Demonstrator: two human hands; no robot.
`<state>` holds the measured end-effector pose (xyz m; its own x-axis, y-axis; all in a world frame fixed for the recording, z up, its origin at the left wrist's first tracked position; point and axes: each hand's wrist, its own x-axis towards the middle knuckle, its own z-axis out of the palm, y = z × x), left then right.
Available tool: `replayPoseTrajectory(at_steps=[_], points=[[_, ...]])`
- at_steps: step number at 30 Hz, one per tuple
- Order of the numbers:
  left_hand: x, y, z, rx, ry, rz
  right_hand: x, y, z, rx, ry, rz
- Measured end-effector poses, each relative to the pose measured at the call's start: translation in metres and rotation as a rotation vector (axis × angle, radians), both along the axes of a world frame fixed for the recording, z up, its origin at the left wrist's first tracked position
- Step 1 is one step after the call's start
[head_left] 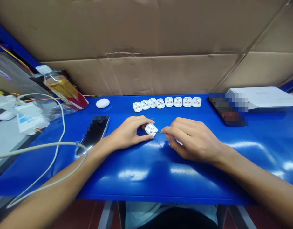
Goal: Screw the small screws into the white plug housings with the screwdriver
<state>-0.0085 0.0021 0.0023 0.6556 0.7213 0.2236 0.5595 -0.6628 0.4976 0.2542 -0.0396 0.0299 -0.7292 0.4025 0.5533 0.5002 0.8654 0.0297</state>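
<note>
Evidently, over the blue tabletop (pixel 105 181), right hand (pixel 194 140) and left hand (pixel 131 132) both pinch: the latter a white plastic housing (pixel 151 129) by its edges, the former a thin metal rod (pixel 159 132), which should probably meet the metal fitting (pixel 150 131) straight.

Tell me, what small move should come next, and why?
Perhaps a slight nudge of the thin tool: the right hand holds it with its tip seemingly at a metal part inside the white piece, while the left hand grips that piece.
</note>
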Motion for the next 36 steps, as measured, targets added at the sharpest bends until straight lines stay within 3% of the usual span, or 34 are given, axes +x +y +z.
replayPoseTrajectory(at_steps=[14,19,36], points=[[-0.0008,0.0014,-0.0023,0.0,-0.049,-0.033,-0.0006,-0.0004,-0.0034,-0.079,0.048,-0.018],[-0.0012,0.0014,-0.0033,0.015,-0.054,-0.031,0.0012,-0.0006,-0.0048,-0.057,0.035,-0.084],[-0.0009,0.0017,-0.0039,0.038,-0.046,-0.037,-0.0003,-0.0005,-0.0049,-0.044,0.056,-0.066]])
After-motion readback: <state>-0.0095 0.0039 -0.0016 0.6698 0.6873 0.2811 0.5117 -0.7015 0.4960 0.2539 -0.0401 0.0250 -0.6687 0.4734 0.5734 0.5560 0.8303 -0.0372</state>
